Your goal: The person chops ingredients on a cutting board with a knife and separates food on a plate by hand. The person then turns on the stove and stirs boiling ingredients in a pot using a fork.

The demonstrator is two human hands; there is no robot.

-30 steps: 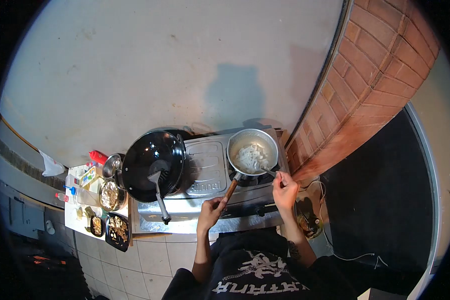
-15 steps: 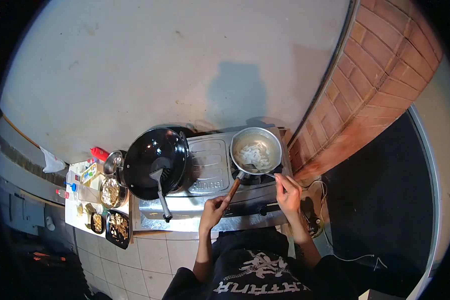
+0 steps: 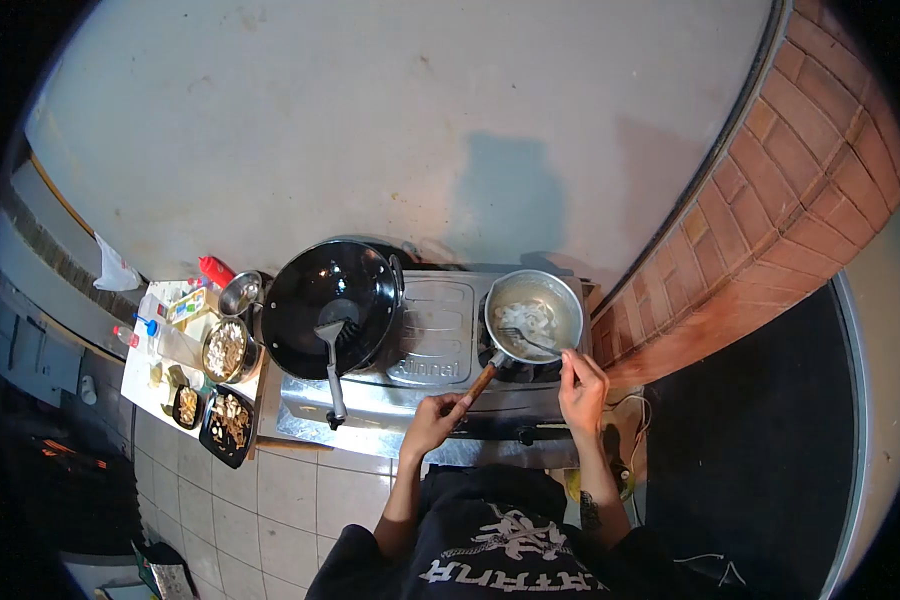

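Observation:
A silver saucepan (image 3: 577, 312) sits on the right burner of the stove, with whitish pieces (image 3: 536, 320) in cloudy liquid. My left hand (image 3: 435, 422) is closed around the pan's wooden handle (image 3: 482, 381). Over the pan's near right rim, my right hand (image 3: 582, 388) pinches the end of a fork (image 3: 530, 342). The fork's tines reach into the white pieces. On the left burner stands a black wok (image 3: 300, 300); a slotted spatula (image 3: 334, 365) rests in it, its handle hanging over the near rim.
Left of the gas stove (image 3: 435, 330) is a side table (image 3: 140, 375) with a bowl of cut food (image 3: 228, 350), black trays of chopped pieces (image 3: 228, 425), bottles and a red squeeze bottle (image 3: 215, 270). A brick pillar (image 3: 740, 240) rises at the right, beside the wall.
The view has shifted, so the stove sits slightly lower and further right. The fork's tines have moved toward the left side inside the pan. Both hands keep their holds.

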